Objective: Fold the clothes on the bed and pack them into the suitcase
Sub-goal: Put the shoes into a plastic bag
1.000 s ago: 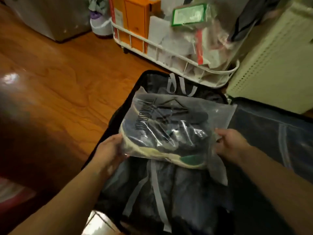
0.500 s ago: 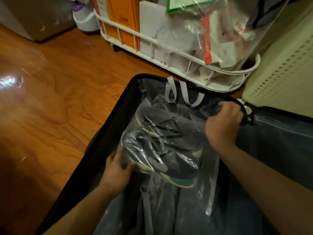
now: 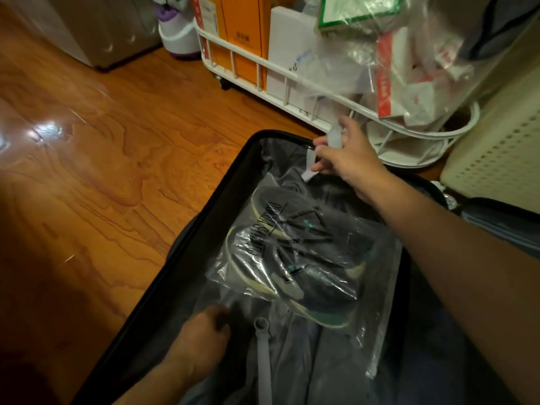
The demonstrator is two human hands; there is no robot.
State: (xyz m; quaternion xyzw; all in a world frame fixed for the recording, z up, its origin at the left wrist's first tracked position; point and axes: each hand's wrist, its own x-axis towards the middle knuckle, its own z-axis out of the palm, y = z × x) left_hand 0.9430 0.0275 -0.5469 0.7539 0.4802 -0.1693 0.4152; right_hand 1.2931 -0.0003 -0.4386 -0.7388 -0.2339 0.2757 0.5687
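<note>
A black suitcase lies open on the wooden floor. Inside it rests a clear plastic bag with dark shoes, on top of dark folded clothes. My right hand is at the far end of the suitcase, pinching a light grey packing strap between its fingers. Near the bag's lower left corner, my left hand is blurred, its fingers curled against the plastic. A second grey strap with a buckle end lies over the clothes beside my left hand.
A white wire cart full of boxes and plastic-wrapped items stands just beyond the suitcase. A cream perforated bin is at the right. A white and purple appliance sits at the back. Wooden floor spreads to the left.
The bag of shoes has been lowered into the suitcase. My right hand left the bag and took hold of the far strap. My left hand slid down to the bag's lower corner.
</note>
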